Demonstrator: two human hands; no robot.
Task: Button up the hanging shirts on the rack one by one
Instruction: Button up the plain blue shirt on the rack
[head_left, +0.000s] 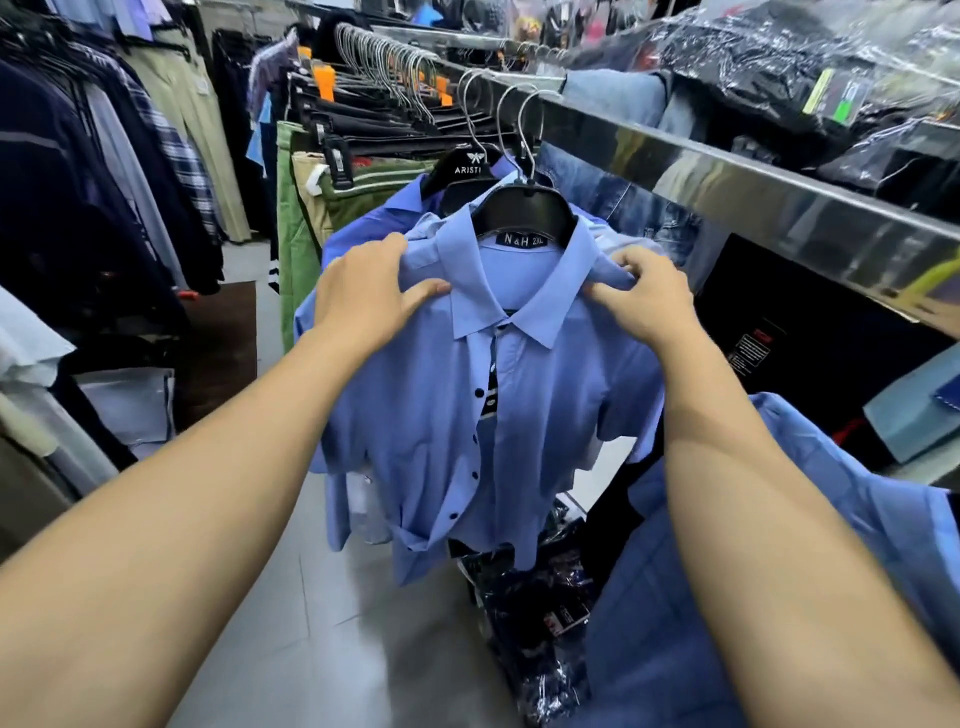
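A light blue short-sleeved shirt (545, 415) with dark buttons hangs on a black hanger (524, 208) from the metal rail (727, 187). Its front placket gapes open down the middle, a dark patterned strip showing inside. My left hand (363, 291) grips the shirt's left shoulder beside the collar. At the right shoulder, my right hand (644, 301) pinches the fabric by the collar tip. Behind it hangs a darker blue shirt (363, 228) on a black hanger marked ARISTI (467, 169).
Green and khaki trousers (301, 218) hang on clip hangers further along the rail. Dark clothes fill a rack on the left (78, 208). Plastic-wrapped garments (535, 623) lie on the grey floor below. Another blue shirt (779, 519) lies at right under my forearm.
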